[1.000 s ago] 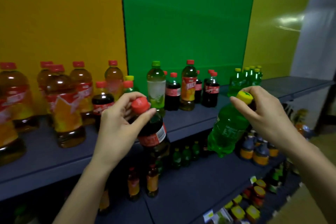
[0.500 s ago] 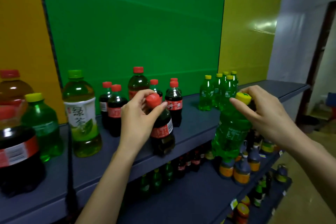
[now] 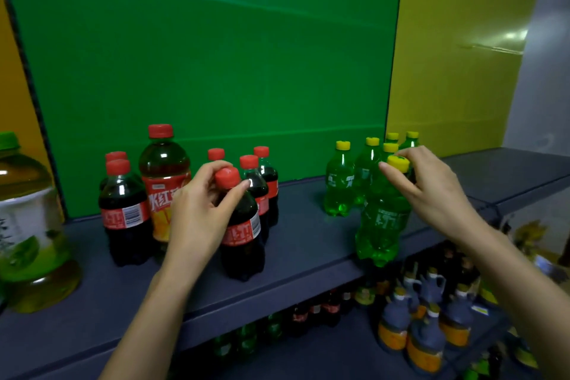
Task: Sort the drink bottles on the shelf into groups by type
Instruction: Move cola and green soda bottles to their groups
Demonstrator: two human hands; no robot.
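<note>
A dark grey shelf runs before a green panel and, at 2 o'clock, a yellow panel. At 7 o'clock the left hand pinches the red cap of a cola bottle, just beside the cola group. At 4 o'clock the right hand pinches the yellow cap of a green soda bottle at the shelf's front edge, near the green soda group. A tea bottle has the characters "冰红" on its red label.
</note>
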